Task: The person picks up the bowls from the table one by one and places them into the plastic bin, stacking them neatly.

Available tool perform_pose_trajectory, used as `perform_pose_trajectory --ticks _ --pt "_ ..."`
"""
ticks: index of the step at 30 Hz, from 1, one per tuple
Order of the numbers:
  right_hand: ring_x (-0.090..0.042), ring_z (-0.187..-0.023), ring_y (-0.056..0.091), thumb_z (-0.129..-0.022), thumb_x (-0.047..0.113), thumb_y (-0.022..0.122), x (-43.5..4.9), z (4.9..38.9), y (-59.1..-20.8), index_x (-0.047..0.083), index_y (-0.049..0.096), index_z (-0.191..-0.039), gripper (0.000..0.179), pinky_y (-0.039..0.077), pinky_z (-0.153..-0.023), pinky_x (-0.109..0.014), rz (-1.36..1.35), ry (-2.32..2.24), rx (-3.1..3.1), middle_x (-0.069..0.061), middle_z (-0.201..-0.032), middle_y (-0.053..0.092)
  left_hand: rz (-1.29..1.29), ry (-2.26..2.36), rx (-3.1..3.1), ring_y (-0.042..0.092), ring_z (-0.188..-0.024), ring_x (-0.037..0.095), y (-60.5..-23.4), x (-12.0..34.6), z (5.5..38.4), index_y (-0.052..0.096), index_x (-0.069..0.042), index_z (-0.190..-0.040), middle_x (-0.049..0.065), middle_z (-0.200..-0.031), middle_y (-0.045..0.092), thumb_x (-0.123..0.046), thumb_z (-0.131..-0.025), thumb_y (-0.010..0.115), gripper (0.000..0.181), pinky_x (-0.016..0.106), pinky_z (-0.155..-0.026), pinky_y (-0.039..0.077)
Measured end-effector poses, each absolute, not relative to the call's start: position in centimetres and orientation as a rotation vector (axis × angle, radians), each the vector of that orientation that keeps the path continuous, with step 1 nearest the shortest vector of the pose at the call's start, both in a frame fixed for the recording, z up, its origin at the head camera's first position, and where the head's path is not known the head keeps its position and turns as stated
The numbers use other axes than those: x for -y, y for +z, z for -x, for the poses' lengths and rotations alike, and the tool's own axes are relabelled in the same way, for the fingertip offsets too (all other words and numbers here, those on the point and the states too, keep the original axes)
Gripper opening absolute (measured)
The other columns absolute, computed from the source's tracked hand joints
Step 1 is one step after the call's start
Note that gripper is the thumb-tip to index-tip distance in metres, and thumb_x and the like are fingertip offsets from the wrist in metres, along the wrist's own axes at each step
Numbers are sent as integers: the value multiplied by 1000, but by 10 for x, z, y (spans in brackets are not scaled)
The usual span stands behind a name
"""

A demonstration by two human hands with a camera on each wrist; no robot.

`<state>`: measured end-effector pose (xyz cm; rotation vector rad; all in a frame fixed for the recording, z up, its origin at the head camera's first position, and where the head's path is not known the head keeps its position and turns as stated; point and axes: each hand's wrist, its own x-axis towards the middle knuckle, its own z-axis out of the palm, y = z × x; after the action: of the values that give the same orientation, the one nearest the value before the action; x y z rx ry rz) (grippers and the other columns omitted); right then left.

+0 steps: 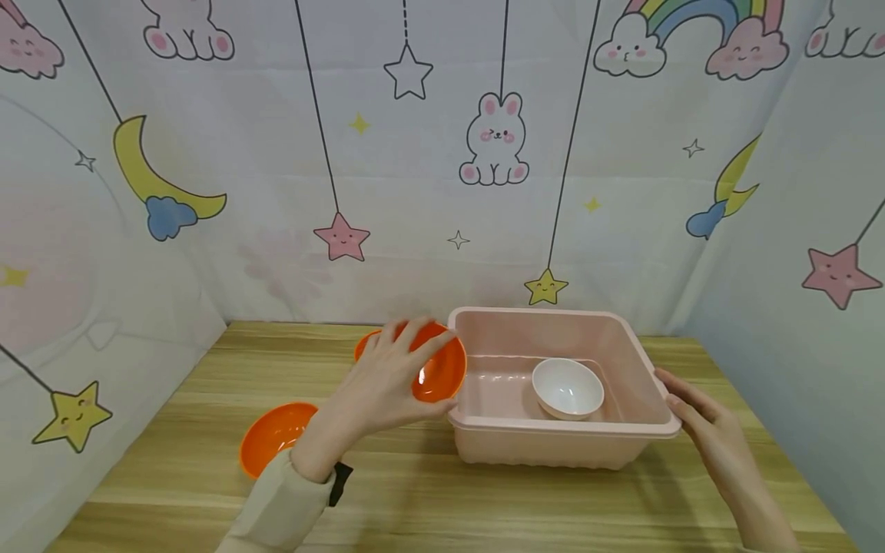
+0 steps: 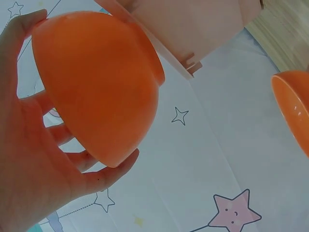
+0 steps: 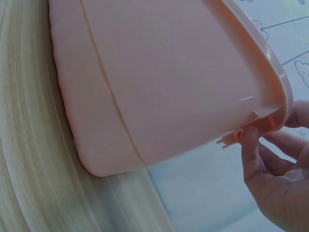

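My left hand (image 1: 390, 376) grips an orange bowl (image 1: 442, 367) by its rim, thumb and fingers spread around it, at the left edge of the pink bin (image 1: 553, 445). The left wrist view shows this bowl (image 2: 99, 87) from its outside, tilted on its side. At the bin's right end, my right hand (image 1: 708, 422) pinches the rim; in the right wrist view its thumb (image 3: 250, 150) presses under the lip of the bin (image 3: 159, 87). Inside the bin sits a white bowl (image 1: 568, 390), upright on the floor toward the right.
A second orange bowl (image 1: 273, 434) stands on the wooden table (image 1: 442, 499) at the left, partly behind my left forearm. Another orange piece (image 1: 363, 343) shows behind my left hand. A printed cloth (image 1: 415, 192) encloses the table's back and sides.
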<state>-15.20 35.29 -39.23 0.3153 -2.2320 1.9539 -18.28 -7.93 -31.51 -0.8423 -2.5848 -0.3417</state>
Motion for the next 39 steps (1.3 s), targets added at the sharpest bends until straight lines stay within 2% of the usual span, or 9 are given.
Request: perform_pose_trajectory --ticks 22,39 --pt "17 -115 49 -101 13 46 -354 151 -392 5 39 -146 46 41 -87 -3 -269 1917 2287 27 -131 53 906 -346 2521 39 -129 36 -306 63 182 44 -31 -142 7 -146 42 -58 -74 71 78 55 -98 41" --pt "18 -117 47 -101 14 47 -354 151 -392 6 40 -145 46 39 -88 -3 -259 1912 2286 27 -132 53 956 -360 2524 38 -131 34 -300 47 191 44 -31 -142 6 -145 42 -58 -76 70 77 55 -105 38"
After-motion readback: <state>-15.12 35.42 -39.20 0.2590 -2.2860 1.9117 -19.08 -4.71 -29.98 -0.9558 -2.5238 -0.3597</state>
